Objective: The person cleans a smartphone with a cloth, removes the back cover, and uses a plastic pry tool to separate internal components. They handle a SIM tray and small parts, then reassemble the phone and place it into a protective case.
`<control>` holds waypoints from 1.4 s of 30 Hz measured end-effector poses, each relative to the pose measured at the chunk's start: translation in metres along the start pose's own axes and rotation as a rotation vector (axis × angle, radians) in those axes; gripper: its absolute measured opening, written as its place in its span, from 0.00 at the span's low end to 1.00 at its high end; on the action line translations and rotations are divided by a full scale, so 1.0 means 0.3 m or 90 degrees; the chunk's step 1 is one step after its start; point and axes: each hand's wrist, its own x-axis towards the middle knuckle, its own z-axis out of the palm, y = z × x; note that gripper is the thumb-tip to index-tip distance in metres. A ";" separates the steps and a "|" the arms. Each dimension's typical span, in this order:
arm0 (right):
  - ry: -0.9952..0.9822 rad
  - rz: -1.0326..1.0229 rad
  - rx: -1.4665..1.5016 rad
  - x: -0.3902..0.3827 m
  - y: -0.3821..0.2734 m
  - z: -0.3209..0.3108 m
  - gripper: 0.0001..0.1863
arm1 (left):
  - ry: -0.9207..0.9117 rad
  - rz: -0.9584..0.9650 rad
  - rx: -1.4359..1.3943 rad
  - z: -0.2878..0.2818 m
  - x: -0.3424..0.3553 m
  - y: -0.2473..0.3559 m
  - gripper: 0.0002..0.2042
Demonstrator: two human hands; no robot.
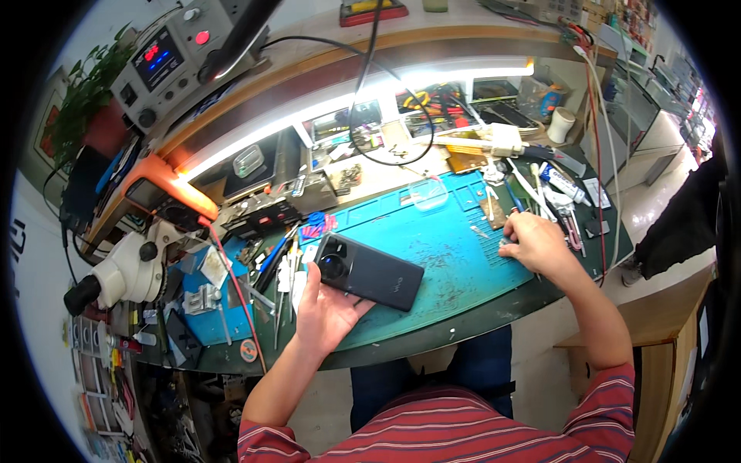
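Observation:
A dark smartphone, back up with a large round camera bump at its left end, rests tilted in my left hand over the blue repair mat. My left fingers curl under and around its left part. My right hand is at the mat's right side, beside a small brown board and a group of loose tools. Its fingers are pinched at a small pale thing that I cannot make out. A clear plastic box lies at the back of the mat.
A microscope and orange multimeter stand left, beside a second cluttered mat. A silver power supply sits on the shelf. A cable loop hangs above the bench. Pens, tubes and tweezers crowd the right; dark fabric hangs beyond.

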 end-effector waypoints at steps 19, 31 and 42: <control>-0.032 -0.147 0.526 0.040 -0.240 -0.004 0.10 | -0.002 -0.180 0.409 -0.025 -0.001 0.182 0.29; 0.253 -0.362 0.366 0.176 -0.389 0.162 0.05 | 0.073 -0.038 0.501 -0.040 0.062 0.054 0.19; 0.222 -0.343 0.425 0.153 -0.377 0.198 0.06 | 0.067 0.003 0.517 -0.015 0.046 0.040 0.20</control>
